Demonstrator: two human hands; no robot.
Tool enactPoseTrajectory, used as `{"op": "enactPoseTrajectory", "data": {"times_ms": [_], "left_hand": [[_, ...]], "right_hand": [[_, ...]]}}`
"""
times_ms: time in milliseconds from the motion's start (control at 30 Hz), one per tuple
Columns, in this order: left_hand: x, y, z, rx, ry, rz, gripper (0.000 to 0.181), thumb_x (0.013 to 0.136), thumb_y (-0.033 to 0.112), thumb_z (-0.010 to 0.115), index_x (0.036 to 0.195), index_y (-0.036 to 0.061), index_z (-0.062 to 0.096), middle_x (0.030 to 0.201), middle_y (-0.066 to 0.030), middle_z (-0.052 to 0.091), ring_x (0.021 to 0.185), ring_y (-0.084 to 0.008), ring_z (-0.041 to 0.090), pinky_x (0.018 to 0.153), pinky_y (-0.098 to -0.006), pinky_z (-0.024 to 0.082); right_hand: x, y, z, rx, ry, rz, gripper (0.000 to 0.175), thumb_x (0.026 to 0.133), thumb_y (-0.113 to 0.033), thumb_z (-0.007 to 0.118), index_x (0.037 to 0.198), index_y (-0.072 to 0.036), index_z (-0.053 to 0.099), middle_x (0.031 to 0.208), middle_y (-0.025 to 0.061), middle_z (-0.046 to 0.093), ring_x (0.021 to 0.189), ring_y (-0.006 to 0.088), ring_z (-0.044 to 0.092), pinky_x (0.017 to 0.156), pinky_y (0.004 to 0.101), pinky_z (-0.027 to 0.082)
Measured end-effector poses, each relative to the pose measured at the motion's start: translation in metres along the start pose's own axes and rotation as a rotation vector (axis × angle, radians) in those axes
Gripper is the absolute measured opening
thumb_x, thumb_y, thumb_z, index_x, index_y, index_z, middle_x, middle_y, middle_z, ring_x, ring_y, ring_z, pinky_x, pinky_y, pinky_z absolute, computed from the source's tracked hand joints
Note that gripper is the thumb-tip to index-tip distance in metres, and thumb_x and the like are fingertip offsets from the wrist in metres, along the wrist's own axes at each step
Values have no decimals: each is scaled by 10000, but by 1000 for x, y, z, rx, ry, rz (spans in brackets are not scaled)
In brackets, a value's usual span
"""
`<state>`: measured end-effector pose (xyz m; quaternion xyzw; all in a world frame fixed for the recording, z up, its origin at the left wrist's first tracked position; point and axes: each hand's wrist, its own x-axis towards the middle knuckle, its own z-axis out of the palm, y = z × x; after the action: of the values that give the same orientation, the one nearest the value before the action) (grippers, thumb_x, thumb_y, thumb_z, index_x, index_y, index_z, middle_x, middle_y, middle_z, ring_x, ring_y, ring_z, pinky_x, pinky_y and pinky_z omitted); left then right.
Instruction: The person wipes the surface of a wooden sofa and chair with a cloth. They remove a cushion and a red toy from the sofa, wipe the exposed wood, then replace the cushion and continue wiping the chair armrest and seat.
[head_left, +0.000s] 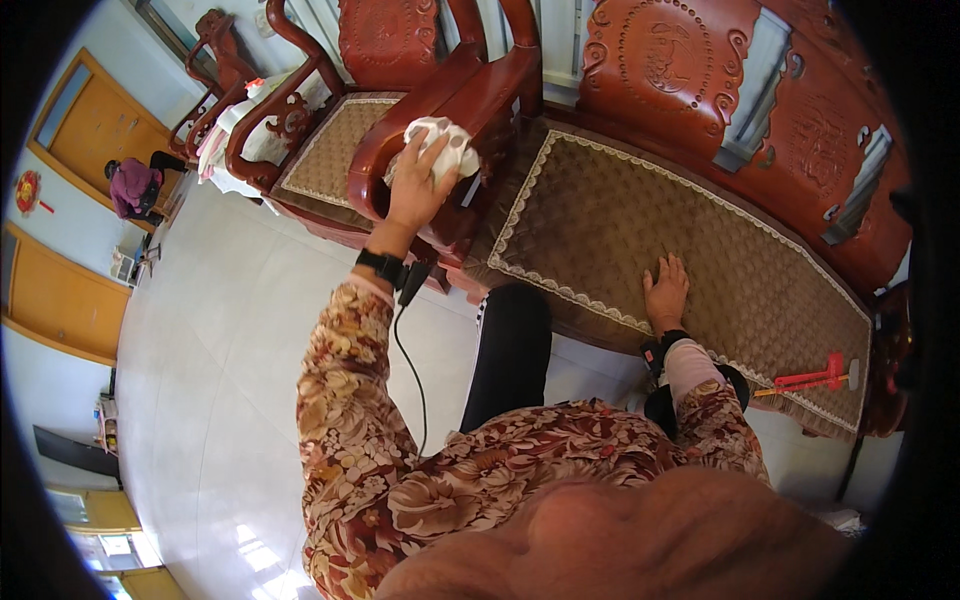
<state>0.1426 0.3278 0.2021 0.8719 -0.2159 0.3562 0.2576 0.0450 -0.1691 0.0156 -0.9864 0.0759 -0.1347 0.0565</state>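
Note:
My left hand (417, 184) holds a crumpled white cloth with grey spots (455, 154) against the curved, red-brown wooden armrest (367, 169) between an armchair and a longer bench. Its fingers are spread over the cloth. My right hand (667, 291) lies palm down on the brown quilted seat cushion (600, 202) of the bench, near its front edge, holding nothing. Cream lace trims the cushion. A red plastic item (810, 381) and a thin orange-yellow stick with a grey end (853, 375) lie at the cushion's right end. Both wrists wear black straps, and a cable hangs from the left one.
Carved wooden backrests (664, 52) rise behind the seats. The armchair (337, 142) stands left of the bench; another chair beyond it bears white and pink fabric (217, 154). A person in a purple top (136, 187) sits far left near an orange door (97, 127). Pale tiled floor (225, 322) extends left.

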Motion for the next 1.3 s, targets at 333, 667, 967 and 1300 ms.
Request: {"op": "enactPoseTrajectory", "data": {"times_ms": [333, 667, 967, 1300], "left_hand": [[39, -38, 41, 128, -50, -95, 386, 941, 284, 579, 1270, 106, 672, 1384, -216, 544, 1283, -409, 482, 1116, -498, 346], [-93, 9, -8, -214, -11, -420, 532, 1007, 188, 507, 1502, 43, 379, 1273, -306, 515, 1170, -477, 514, 1001, -504, 430], [-54, 13, 6, -100, 111, -232, 481, 1009, 167, 548, 1443, -13, 448, 1270, -291, 504, 1161, -466, 512, 1019, -478, 423], [12, -46, -38, 63, -74, -91, 475, 913, 141, 605, 1382, 90, 554, 1256, -221, 577, 1124, -439, 580, 947, -473, 497]], "right_hand": [[-1, 0, -3, 18, 16, -9, 506, 1007, -350, 552, 1401, -32, 531, 1552, 138, 426, 1457, 313, 336, 1195, 471, 264], [0, 3, 6, 26, 24, 8, 495, 1006, -346, 547, 1382, -25, 550, 1534, 137, 448, 1445, 320, 352, 1185, 478, 280], [-1, 2, 1, 26, 7, 19, 476, 1009, -327, 549, 1376, -24, 551, 1548, 130, 428, 1447, 318, 344, 1183, 477, 281], [-3, 5, 8, 45, 35, 1, 474, 997, -316, 571, 1368, -21, 553, 1542, 132, 433, 1435, 324, 358, 1176, 483, 288]]}}
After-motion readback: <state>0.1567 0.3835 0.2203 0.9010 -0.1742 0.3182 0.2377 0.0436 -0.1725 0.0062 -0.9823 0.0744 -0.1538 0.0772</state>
